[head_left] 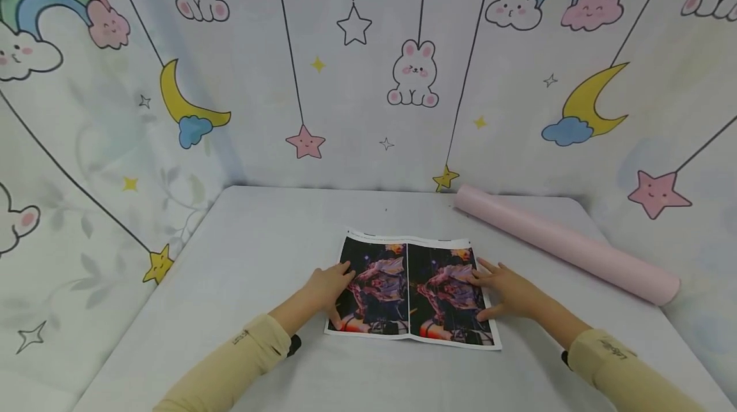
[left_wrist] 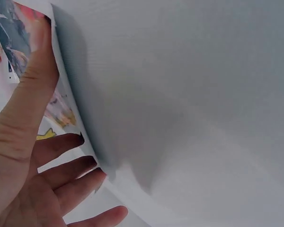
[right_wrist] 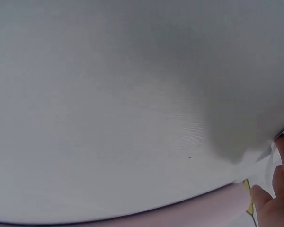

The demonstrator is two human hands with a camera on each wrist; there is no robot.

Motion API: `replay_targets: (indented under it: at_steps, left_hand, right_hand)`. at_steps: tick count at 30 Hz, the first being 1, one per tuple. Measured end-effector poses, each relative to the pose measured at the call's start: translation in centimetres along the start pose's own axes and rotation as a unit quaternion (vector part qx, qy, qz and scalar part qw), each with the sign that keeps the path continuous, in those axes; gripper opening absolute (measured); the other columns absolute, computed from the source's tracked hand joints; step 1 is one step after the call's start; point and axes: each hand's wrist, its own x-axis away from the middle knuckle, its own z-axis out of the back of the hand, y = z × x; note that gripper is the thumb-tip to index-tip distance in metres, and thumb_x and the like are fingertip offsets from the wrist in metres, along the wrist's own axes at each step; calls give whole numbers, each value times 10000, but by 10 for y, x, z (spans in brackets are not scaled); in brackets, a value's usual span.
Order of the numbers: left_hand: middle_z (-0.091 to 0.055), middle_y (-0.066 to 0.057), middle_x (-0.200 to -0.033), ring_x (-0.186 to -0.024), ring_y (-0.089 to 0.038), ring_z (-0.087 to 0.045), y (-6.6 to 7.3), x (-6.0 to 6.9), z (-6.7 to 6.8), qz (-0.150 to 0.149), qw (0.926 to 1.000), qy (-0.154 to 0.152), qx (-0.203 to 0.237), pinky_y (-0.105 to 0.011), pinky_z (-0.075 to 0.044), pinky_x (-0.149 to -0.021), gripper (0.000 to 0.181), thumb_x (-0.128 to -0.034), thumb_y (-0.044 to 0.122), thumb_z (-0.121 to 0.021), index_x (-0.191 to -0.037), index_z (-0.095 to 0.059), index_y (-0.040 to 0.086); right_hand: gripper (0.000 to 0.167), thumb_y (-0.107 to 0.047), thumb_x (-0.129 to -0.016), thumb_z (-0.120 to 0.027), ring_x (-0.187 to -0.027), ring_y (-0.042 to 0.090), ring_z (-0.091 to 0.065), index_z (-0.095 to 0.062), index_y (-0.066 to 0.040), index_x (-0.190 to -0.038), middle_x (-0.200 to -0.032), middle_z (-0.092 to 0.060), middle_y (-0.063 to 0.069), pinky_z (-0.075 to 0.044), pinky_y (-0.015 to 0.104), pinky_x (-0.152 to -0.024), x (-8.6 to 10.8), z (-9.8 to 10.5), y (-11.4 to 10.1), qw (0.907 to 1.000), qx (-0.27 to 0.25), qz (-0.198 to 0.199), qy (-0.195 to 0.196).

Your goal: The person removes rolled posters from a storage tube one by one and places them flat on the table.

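Note:
A white sheet of printed paper (head_left: 409,336) lies on the table with two near-identical dark, colourful pictures side by side. A white strip divides them, and the sheet bends slightly along that line. At its left edge is my left hand (head_left: 329,289), thumb low on the print and fingers spread higher up. In the left wrist view this left hand (left_wrist: 33,156) touches the edge with thumb and loosely extended fingers. My right hand (head_left: 512,293) rests on the sheet's right edge, fingers apart. Only part of the right hand (right_wrist: 277,194) shows in the right wrist view.
On the right of the white table (head_left: 242,258), a pink roll (head_left: 564,242) lies diagonally, reaching towards the back edge. A white backdrop (head_left: 357,111) with cartoon rabbits, stars, moons and rainbows rises behind the table and along both sides.

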Motion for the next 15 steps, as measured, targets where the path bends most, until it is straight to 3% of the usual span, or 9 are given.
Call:
replay_targets:
  at_steps: [5,10,13,15]
  left_hand:
    - [-389,-136,-1391,-1269,-290,-372,4,4,6,-29,9995,205,238,-480,-384,-942,992,-450,417,-890,-1301,-496,96]
    - [-472,-127,-1313,-1265,-310,-366,5,6,13,-177,9977,651,78,-470,-356,-971,778,-471,212,-918,-1169,-593,99]
    - [-556,-107,-1170,-1168,-289,-466,7,7,15,-468,9922,1145,-157,-435,-382,-951,632,-512,211,-903,-1067,-625,89]
    - [-581,-85,-1099,-1096,-258,-517,10,8,17,-678,9875,1392,-279,-425,-393,-939,593,-527,234,-897,-1035,-629,87]
  right_hand:
    - [920,-697,-558,-665,-1123,493,-454,-606,-34,-1193,-1249,-500,272,-342,592,-907,-9,0,-6,9996,265,77,-48]
    - [910,-763,-534,-619,-908,310,-627,-689,-12,-1042,-998,-663,179,-430,488,-862,-13,0,-19,9955,846,404,150]
    - [822,-787,-541,-591,-703,183,-600,-727,-65,-909,-797,-677,33,-477,404,-733,-12,-4,-26,9931,1045,411,333]
    - [717,-776,-559,-598,-586,104,-496,-717,-110,-798,-680,-616,-58,-455,352,-622,-12,-6,-31,9926,1045,421,451]
